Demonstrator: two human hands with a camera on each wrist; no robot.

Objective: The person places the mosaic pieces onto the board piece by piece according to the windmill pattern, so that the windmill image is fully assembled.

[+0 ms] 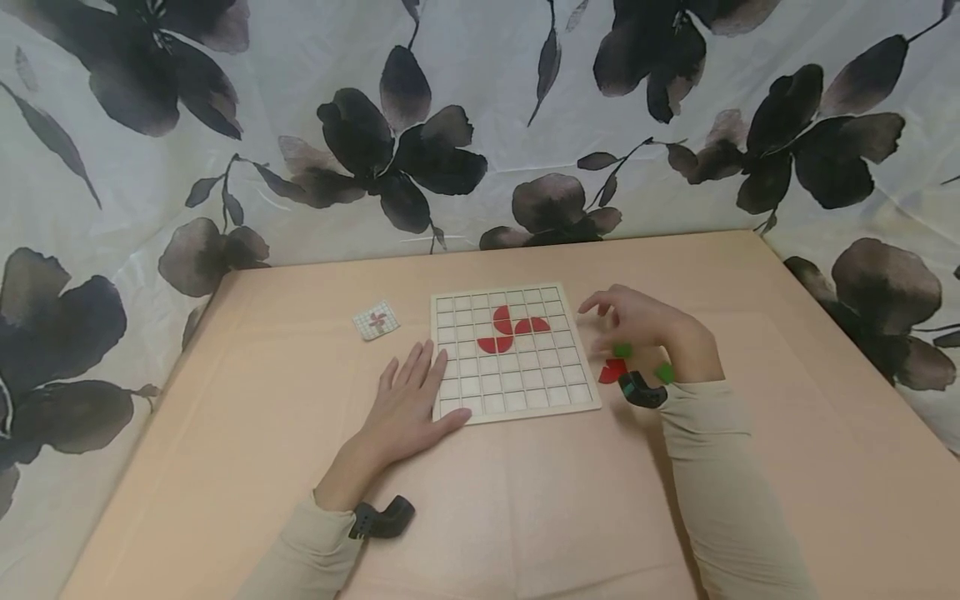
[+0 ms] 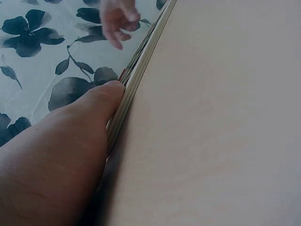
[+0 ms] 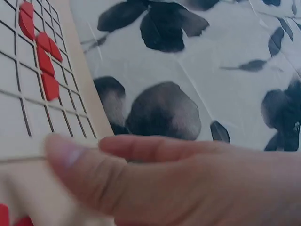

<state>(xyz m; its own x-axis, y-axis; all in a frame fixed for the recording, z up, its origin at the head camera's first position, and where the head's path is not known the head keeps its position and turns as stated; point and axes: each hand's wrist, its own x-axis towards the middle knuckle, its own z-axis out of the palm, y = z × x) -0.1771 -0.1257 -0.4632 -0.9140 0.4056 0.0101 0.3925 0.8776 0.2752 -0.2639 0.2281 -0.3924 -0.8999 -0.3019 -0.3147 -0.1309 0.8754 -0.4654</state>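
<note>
A square white board (image 1: pixel 525 380) with a black-lined grid lies on the table. Red quarter-round pieces (image 1: pixel 502 320) sit in several of its cells, paired into half discs. My left hand (image 1: pixel 408 404) rests at the board's lower left corner, fingers spread along the left side and thumb by the front edge. Just off the board's right side hovers my right hand (image 1: pixel 641 318), its fingers loosely bent. In the right wrist view I see nothing held between thumb and fingers. Below that hand lie loose red pieces (image 1: pixel 612 371) and a green piece (image 1: pixel 622 350).
A small card (image 1: pixel 377 321) printed with a grid and a red pattern lies left of the board. Another green piece (image 1: pixel 664 372) is near the right wrist. Floral cloth (image 1: pixel 525 125) hangs behind the peach-coloured table (image 1: pixel 510 500).
</note>
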